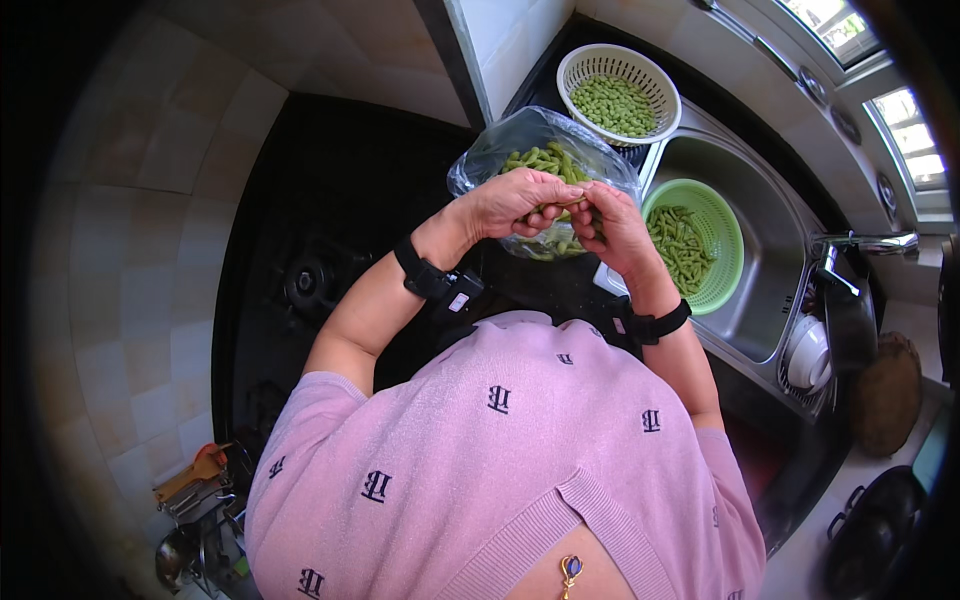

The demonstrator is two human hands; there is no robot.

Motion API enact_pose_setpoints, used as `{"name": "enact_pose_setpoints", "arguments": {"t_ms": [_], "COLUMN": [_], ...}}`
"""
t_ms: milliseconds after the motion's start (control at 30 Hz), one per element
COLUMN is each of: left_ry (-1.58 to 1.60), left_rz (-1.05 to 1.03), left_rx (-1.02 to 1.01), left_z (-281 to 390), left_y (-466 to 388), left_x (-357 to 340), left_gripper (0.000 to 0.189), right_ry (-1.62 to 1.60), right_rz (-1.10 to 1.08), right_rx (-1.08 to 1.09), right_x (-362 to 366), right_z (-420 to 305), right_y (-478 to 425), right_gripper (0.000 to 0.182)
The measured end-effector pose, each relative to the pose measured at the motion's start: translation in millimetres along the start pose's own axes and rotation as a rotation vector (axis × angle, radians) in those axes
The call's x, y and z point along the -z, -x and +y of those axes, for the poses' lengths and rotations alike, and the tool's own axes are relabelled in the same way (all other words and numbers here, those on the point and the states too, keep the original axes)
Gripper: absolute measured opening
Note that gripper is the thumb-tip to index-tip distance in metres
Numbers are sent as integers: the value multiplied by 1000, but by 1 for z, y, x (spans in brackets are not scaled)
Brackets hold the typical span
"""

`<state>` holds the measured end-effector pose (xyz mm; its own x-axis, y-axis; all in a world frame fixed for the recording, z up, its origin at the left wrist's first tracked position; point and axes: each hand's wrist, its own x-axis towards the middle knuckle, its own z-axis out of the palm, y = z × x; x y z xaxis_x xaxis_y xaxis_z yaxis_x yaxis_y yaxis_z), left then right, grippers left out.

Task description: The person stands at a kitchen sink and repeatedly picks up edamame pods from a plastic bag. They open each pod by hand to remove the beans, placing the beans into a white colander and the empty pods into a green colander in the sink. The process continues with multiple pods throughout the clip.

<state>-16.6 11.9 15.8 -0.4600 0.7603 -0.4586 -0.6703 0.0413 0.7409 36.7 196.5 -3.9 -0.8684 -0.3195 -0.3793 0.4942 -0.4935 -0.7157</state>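
Observation:
My left hand and my right hand meet fingertip to fingertip over an open clear plastic bag of green soybean pods. Between the fingertips is a small green pod, mostly covered by the fingers. More green shows within both curled hands. Behind the bag stands a cream slotted plastic basket holding shelled green beans. Right of my right hand, a light green plastic colander with pods sits in the steel sink, partly hidden by my forearm.
The steel sink with its chrome faucet lies to the right, beside a rack with white bowls. A gas burner is on the dark counter at left. A tiled wall juts out behind the bag.

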Motion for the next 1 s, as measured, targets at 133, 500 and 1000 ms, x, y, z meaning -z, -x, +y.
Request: {"name": "enact_pose_setpoints", "arguments": {"t_ms": [133, 500, 1000], "left_ry": [122, 202, -31], "left_rz": [16, 169, 71], "left_rx": [31, -24, -13], "left_z": [0, 2, -14], "left_y": [1, 12, 0], "left_x": [2, 19, 1], "left_gripper": [21, 20, 20], "right_ry": [29, -317, -544], "right_rz": [63, 67, 121], "right_rx": [-41, -188, -50], "right_x": [1, 15, -1], "right_z": [-3, -5, -5], "right_y": [-3, -18, -14], "right_gripper": [21, 46, 22]}}
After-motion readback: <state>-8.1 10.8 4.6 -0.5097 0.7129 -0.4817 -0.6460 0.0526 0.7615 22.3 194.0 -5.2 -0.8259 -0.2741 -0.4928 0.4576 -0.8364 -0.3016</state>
